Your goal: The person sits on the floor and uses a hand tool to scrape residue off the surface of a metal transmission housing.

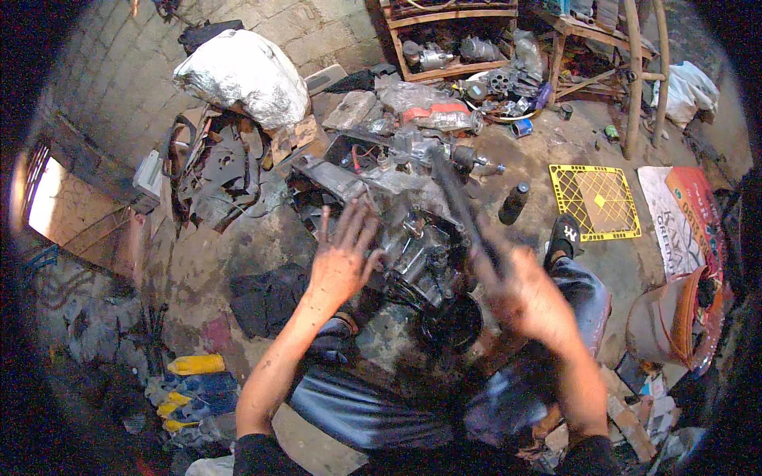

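Metal casing (425, 258) | at its left: left hand (343, 252), fingers spread | at its right: right hand (524, 293), gripping dark tool (464, 206)

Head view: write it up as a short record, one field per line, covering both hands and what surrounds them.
Left hand: open, fingers spread at the metal casing
Right hand: closed around a long dark tool, both motion-blurred
Right of casing: black bottle on the floor; yellow lattice panel beyond it
Far left: bulging white sack
Near left: yellow bottle, lying down
Unclear: the tool's exact type
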A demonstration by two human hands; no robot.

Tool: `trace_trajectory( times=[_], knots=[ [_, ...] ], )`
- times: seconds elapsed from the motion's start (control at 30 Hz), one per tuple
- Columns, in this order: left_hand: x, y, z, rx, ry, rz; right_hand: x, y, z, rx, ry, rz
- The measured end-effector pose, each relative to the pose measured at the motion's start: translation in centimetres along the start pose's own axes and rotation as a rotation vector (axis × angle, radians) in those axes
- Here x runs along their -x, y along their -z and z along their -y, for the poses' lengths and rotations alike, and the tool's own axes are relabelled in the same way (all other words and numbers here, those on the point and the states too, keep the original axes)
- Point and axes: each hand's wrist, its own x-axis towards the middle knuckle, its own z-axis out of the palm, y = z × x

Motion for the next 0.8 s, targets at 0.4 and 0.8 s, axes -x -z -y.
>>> trace_trajectory(
  times=[0.4,0.8],
  knots=[
    [-2.8,-3.7,-3.0,-0.342,-0.187,0.309,-5.1,1.7,-8.1,0.031,0.185,-0.302],
    [-6.8,-4.4,-3.2,-0.233,-0.128,0.352,-6.2,5.2,-8.9,-0.112,-0.242,-0.385]
  ],
)
